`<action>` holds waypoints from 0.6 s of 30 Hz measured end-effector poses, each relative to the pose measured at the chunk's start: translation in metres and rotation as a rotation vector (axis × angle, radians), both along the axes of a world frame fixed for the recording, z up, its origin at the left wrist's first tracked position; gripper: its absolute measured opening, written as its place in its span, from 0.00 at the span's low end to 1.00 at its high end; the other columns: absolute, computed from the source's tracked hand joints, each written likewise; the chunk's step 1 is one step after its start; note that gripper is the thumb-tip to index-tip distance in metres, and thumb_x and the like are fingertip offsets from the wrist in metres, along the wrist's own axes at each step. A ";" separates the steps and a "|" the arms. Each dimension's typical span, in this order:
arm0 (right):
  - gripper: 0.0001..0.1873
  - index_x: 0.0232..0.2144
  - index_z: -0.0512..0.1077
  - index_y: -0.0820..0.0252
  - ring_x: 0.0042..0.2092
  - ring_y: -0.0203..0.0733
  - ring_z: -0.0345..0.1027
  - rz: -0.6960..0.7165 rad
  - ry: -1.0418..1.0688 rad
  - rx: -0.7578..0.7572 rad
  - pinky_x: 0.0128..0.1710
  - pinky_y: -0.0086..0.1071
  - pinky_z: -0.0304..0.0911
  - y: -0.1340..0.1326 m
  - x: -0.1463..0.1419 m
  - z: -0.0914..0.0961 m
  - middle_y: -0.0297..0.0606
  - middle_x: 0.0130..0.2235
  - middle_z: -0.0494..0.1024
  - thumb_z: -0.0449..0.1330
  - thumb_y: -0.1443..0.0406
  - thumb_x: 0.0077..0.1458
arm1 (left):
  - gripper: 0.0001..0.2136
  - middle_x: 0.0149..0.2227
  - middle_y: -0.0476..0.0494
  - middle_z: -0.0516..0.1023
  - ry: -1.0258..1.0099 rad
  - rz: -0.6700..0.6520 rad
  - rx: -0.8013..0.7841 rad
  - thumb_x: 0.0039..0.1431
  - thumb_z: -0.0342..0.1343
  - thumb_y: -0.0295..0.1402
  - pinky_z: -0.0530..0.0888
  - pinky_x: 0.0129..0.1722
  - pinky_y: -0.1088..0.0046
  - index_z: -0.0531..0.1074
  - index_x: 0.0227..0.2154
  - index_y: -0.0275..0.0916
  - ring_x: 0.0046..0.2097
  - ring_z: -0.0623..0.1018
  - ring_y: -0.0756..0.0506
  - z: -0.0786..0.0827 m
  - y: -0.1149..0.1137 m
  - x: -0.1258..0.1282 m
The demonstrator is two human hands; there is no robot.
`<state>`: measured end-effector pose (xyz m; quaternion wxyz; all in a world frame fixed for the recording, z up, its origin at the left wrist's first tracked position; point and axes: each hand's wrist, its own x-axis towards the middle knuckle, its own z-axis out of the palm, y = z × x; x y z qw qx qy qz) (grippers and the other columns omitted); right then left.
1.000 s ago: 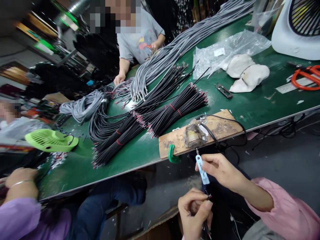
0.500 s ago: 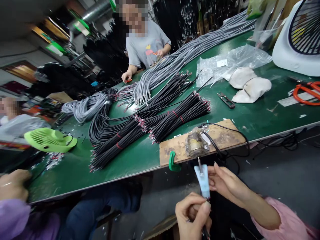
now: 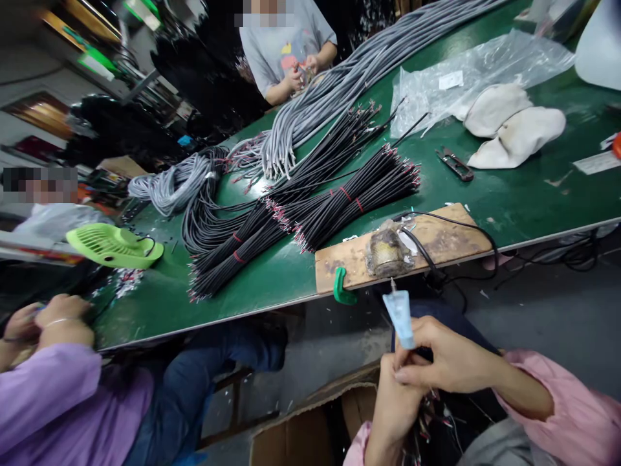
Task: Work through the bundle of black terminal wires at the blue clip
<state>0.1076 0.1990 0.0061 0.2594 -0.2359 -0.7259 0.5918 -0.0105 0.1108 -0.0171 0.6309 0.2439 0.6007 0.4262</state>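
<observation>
My left hand [image 3: 395,398] is closed around a black cable, whose upper part is largely hidden by the fingers. Against it, my right hand [image 3: 436,356] has its thumb and fingers pressed together; what lies between them is hidden. Just above both hands is a light blue flared piece [image 3: 398,309], its narrow end close to my right fingertips. A thin metal shaft joins it to a small plastic-wrapped motor-like device [image 3: 387,252] mounted on a wooden board [image 3: 451,236]. Several cables with bared, coloured ends [image 3: 429,421] hang below my hands.
A green clamp [image 3: 342,287] grips the board at the table edge. Bundles of black cables [image 3: 359,197] and grey cables [image 3: 334,87] lie on the green table [image 3: 524,200]. Snips [image 3: 455,164] lie nearby. A cardboard box [image 3: 291,440] stands below. Co-workers sit left [image 3: 63,395] and across [image 3: 291,48].
My right hand has moved from beside the blue piece down onto my left hand, its fingers closing. The view has tilted downward, and the co-worker across has brought both hands together.
</observation>
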 end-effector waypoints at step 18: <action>0.08 0.31 0.79 0.63 0.35 0.40 0.68 -0.272 0.147 -0.075 0.40 0.34 0.59 -0.016 0.013 -0.021 0.38 0.30 0.78 0.60 0.67 0.60 | 0.19 0.18 0.49 0.69 -0.175 0.186 0.155 0.48 0.67 0.46 0.52 0.08 0.89 0.78 0.21 0.31 0.09 0.61 0.61 -0.006 -0.012 -0.003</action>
